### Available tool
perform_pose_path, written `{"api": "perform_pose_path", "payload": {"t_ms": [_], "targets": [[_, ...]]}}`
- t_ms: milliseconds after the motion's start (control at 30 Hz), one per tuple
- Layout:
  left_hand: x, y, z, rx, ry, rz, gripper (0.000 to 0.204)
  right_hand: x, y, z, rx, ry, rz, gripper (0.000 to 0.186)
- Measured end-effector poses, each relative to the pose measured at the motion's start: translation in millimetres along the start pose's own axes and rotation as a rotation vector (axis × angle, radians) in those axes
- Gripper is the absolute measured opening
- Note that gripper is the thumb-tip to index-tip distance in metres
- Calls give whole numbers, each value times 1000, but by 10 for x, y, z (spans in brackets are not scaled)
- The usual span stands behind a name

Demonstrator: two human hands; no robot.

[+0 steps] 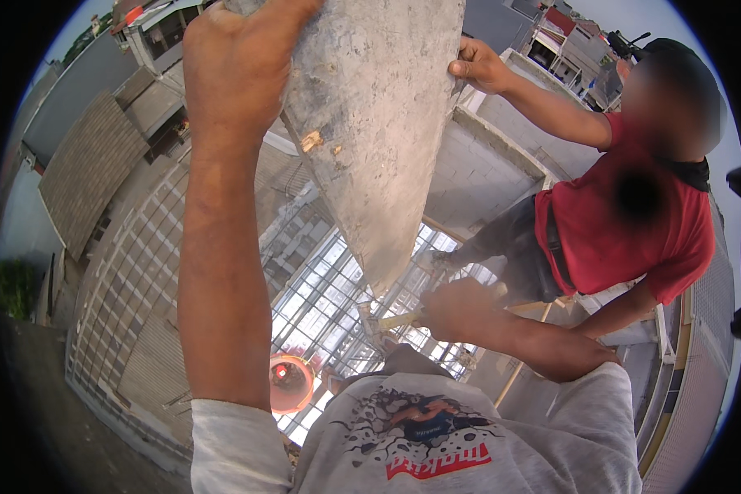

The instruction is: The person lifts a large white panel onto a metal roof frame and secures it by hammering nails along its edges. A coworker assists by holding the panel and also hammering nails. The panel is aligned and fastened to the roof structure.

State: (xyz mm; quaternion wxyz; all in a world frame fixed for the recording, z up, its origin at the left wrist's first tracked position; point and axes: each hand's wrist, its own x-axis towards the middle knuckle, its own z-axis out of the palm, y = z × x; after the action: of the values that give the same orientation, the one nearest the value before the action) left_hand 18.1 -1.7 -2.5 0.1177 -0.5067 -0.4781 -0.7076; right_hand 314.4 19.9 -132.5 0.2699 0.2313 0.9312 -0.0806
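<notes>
A long grey board (370,123), smeared with cement and chipped at one edge, stands tilted in front of me and fills the upper middle. Raised high, my left hand (235,70) is closed on its left edge; the fingertips are partly out of sight. My right hand (463,309) is closed around the handle of a hammer (395,319), whose head is just below the board's lower end. Whether the two touch, I cannot tell. On the board's right edge rests the hand (479,66) of a co-worker in a red shirt (609,239).
A steel bar grid (321,288) stretches beneath me with bright gaps. An orange bucket (292,399) stands below my left arm. Low block walls (477,156) rise behind the board. Tiled roofs (95,173) lie at the far left; corrugated sheeting (704,329) borders the right.
</notes>
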Motion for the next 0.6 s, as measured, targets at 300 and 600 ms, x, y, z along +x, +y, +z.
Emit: {"api": "perform_pose_path", "payload": {"t_ms": [300, 600], "targets": [[-8, -191, -108, 976, 26, 750, 22, -4, 72, 30, -132, -125, -142, 32], [-12, -308, -92, 733, 30, 600, 19, 50, 78, -34, -149, -225, -185, 40]]}}
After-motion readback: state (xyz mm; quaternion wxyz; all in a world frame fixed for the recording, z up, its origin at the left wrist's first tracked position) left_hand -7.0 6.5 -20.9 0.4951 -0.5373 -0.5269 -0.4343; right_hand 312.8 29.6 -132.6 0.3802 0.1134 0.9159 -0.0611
